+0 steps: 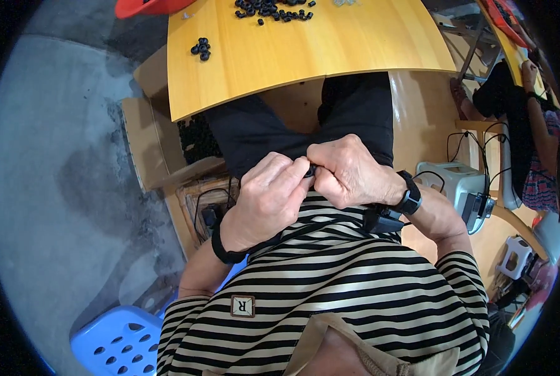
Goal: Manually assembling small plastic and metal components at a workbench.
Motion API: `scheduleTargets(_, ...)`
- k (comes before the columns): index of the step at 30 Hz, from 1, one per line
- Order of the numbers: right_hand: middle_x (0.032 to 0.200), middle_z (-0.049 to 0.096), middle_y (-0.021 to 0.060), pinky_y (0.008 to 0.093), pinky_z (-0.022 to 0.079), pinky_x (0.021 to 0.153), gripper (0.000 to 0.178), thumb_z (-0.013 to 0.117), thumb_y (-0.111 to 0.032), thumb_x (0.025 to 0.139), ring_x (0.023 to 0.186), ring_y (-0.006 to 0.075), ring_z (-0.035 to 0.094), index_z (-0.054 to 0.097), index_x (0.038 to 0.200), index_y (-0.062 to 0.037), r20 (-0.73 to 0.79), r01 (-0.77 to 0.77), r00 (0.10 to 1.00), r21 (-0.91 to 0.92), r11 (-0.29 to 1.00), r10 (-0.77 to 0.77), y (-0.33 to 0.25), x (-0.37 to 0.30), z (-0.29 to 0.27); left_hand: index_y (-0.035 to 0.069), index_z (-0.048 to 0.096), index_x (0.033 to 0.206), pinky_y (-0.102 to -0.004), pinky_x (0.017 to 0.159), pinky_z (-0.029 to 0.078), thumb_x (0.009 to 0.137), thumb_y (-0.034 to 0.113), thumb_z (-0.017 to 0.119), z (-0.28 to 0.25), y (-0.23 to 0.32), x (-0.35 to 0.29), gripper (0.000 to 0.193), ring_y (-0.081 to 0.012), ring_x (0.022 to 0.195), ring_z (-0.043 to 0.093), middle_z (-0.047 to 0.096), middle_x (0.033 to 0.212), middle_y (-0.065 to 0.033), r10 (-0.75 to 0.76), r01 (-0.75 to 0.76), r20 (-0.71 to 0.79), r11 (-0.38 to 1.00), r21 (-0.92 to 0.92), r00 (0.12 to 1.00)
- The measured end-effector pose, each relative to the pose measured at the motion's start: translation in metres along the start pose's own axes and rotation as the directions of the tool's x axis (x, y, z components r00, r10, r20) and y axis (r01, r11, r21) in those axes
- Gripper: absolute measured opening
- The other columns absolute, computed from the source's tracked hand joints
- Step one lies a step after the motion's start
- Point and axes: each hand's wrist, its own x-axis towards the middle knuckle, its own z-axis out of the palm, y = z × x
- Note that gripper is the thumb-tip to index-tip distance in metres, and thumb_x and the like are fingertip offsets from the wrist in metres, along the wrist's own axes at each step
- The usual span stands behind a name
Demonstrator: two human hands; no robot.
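Note:
My left hand (269, 199) and my right hand (350, 170) meet in front of my striped shirt, above my lap. Between their fingertips is a small black ring-like part (310, 170), mostly covered by the fingers. Both hands are closed in a pinch on it; its far side is hidden. On the wooden table (321, 50) ahead lies a heap of similar small black parts (269, 10). A smaller cluster of black parts (201, 49) sits apart from the heap, nearer the table's left side.
At left below the table, an open cardboard box (148, 141) holds many black pieces. A red container (151, 6) is at the far left corner. Blue perforated plastic seat (118, 343) stands lower left. On the right are a white stool (459, 175) with cables and another person's arm (543, 135).

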Motion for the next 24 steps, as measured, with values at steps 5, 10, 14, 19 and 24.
scheduleTargets(5, 0.061, 0.054, 0.0051, 0.0285, 0.040, 0.048, 0.014, 0.044, -0.005, 0.082, 0.054, 0.0122, 0.050, 0.053, 0.072, 0.0002, 0.272, -0.410, 0.912, 0.609, 0.679, 0.307, -0.002, -0.005, -0.012, -0.002, 0.068, 0.100, -0.0273, 0.066, 0.050, 0.071, -0.002, 0.076, -0.004, -0.006, -0.006, 0.029, -0.0174, 0.076, 0.063, 0.065, 0.084, -0.0100, -0.205, 0.194, 0.009, 0.910, -0.368, 0.979)
scheduleTargets(10, 0.073, 0.061, 0.0036, 0.0273, 0.052, 0.062, 0.029, 0.051, -0.028, 0.100, 0.066, 0.0124, 0.061, 0.063, 0.095, -0.0018, 0.279, -0.326, 0.917, 0.936, 0.132, 0.285, 0.004, -0.013, 0.006, 0.002, 0.072, 0.100, -0.0242, 0.064, 0.049, 0.069, 0.001, 0.081, -0.002, -0.011, 0.000, 0.032, -0.0160, 0.078, 0.060, 0.062, 0.088, -0.0082, -0.071, 0.006, -0.136, 0.903, -0.430, 0.988)
scheduleTargets(14, 0.085, 0.065, 0.0075, 0.0319, 0.055, 0.067, 0.023, 0.057, -0.022, 0.097, 0.074, 0.0167, 0.064, 0.063, 0.107, -0.0012, 0.289, -0.273, 0.951, 0.951, -0.142, 0.109, 0.009, -0.015, 0.015, 0.004, 0.072, 0.099, -0.0276, 0.068, 0.050, 0.067, 0.003, 0.082, -0.006, -0.007, 0.007, 0.034, -0.0200, 0.086, 0.059, 0.060, 0.089, -0.0084, -0.018, -0.040, -0.185, 0.953, -0.301, 0.983)
scheduleTargets(19, 0.081, 0.063, 0.0046, 0.0288, 0.053, 0.066, 0.018, 0.058, -0.018, 0.096, 0.075, 0.0143, 0.063, 0.062, 0.100, -0.0009, 0.346, -0.311, 0.931, 0.916, -0.252, 0.111, 0.010, -0.010, 0.012, 0.002, 0.072, 0.097, -0.0326, 0.073, 0.051, 0.065, 0.004, 0.082, -0.005, -0.006, 0.009, 0.034, -0.0249, 0.088, 0.059, 0.061, 0.090, -0.0082, 0.088, -0.129, -0.201, 0.971, -0.203, 0.976)
scheduleTargets(24, 0.084, 0.063, 0.0045, 0.0228, 0.050, 0.064, 0.017, 0.059, -0.019, 0.096, 0.070, 0.0100, 0.061, 0.061, 0.095, -0.0013, 0.299, -0.285, 0.953, 0.936, -0.208, 0.038, 0.012, -0.009, 0.013, 0.001, 0.071, 0.096, -0.0326, 0.072, 0.051, 0.063, 0.003, 0.082, -0.005, -0.006, 0.010, 0.035, -0.0254, 0.087, 0.060, 0.060, 0.089, -0.0085, 0.126, -0.156, -0.207, 0.978, -0.137, 0.970)
